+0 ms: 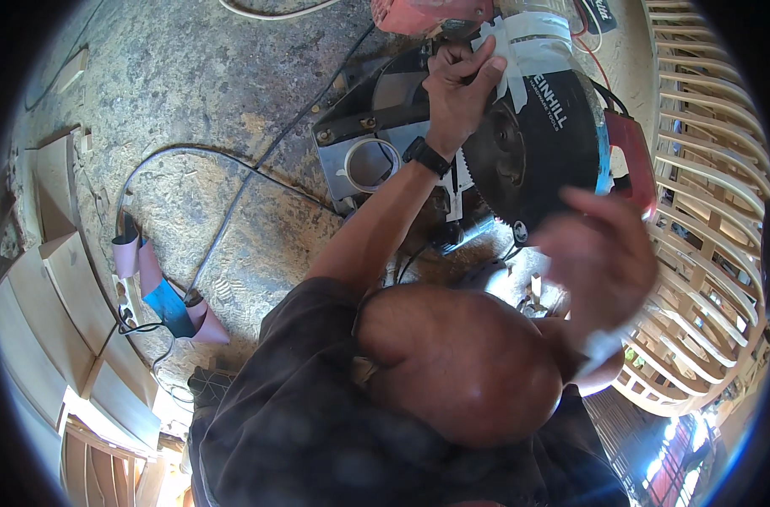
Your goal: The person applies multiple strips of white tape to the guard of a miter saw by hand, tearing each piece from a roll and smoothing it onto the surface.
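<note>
A cut-off saw with a black blade guard [562, 144] and a large toothed blade [478, 182] stands on the floor ahead of me. White tape [533, 42] wraps the guard's upper end, with a ragged strip hanging down its side. My left hand [461, 93], a dark watch [427, 157] on its wrist, is at that strip; its fingers are curled and the thumb is pressed to the tape's edge. My right hand [600, 258] hovers near the guard's lower right end, smeared by motion, so its fingers cannot be read. Something white [600, 351] shows by its wrist.
A slatted wooden frame [710, 169] stands along the right. Wooden panels [72, 296] lie at the left. A dark cable [224, 228] crosses the dusty floor [182, 93] to pink and blue pieces [165, 308]. A red machine part [431, 13] sits beyond the saw.
</note>
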Tool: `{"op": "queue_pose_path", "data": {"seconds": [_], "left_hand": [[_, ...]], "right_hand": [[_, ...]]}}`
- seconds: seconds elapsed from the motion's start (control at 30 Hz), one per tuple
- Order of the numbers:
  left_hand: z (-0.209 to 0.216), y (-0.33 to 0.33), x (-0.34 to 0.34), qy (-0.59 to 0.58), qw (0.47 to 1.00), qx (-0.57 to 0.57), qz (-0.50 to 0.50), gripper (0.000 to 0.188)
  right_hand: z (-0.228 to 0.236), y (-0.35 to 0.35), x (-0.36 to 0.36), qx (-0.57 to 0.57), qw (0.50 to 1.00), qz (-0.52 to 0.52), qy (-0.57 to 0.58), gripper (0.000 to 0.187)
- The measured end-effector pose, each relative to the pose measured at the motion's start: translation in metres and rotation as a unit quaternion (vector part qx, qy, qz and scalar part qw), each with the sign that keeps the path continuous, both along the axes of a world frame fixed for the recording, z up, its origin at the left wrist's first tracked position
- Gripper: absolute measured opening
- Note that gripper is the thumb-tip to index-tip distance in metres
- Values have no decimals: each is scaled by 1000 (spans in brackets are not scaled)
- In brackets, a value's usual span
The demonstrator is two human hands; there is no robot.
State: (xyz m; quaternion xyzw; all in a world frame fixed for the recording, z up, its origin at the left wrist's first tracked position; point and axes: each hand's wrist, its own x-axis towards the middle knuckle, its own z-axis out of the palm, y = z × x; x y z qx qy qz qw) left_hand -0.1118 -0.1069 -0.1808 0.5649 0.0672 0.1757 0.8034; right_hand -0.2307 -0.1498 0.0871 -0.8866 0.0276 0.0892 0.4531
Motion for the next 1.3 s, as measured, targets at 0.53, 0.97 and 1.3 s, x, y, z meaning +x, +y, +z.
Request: {"op": "queue_pose_path", "data": {"seconds": [0.53, 0.97, 1.3], "left_hand": [[5, 25, 4, -70, 977, 190, -65, 55], [6, 76, 28, -384, 809, 444, -25, 29], [33, 84, 58, -515, 701, 476, -133, 22]], "right_hand": [[-46, -116, 45, -95, 951, -249, -158, 57], [-62, -121, 48, -111, 939, -248, -212, 57], [-50, -116, 43, -121, 936, -267, -196, 62]]}}
